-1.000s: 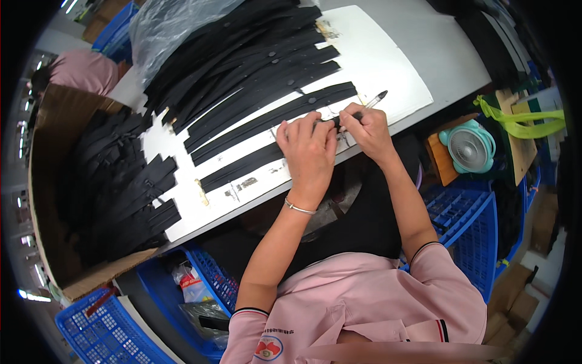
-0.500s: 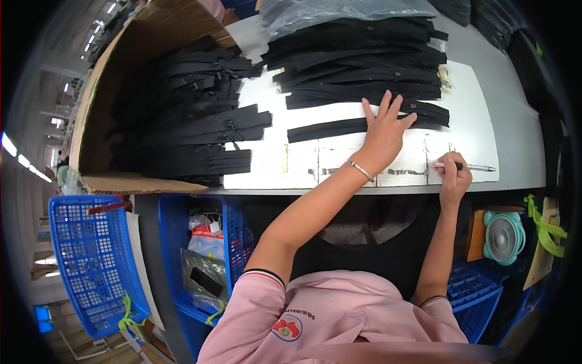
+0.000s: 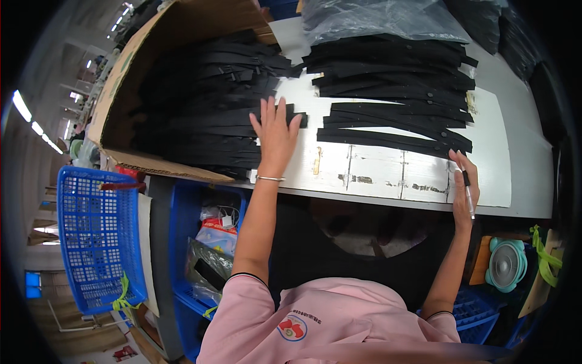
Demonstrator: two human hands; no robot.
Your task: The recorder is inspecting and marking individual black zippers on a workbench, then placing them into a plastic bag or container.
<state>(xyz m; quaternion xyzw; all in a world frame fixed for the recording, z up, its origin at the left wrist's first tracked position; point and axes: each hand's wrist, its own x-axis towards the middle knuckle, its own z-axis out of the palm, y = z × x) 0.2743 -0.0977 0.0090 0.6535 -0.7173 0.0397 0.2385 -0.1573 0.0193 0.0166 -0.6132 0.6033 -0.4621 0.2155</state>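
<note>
My left hand (image 3: 276,136) has its fingers spread over the near ends of a pile of black fabric strips (image 3: 206,130) that spills out of a cardboard box (image 3: 176,167). A pen (image 3: 468,188) is tucked in my right hand (image 3: 465,176), its tip pointing back toward me. The fingertips of that hand meet the right end of the nearest black fabric strip (image 3: 388,139) on a white board (image 3: 376,173) marked with dark lines. Beyond this strip several more lie in a stacked row (image 3: 394,70), some with a small round button-like piece near the right end.
Clear plastic sheeting (image 3: 382,21) covers the far side of the row. Dark plastic bags (image 3: 509,48) sit at the far right. Below the table edge are blue baskets (image 3: 100,242), a bin holding a phone (image 3: 209,273) and a small teal fan (image 3: 507,264).
My left hand has left the strip on the board and moved left to the box pile. My right hand has turned the pen back and reached the strip's end. The nearest strips now lie closer together.
</note>
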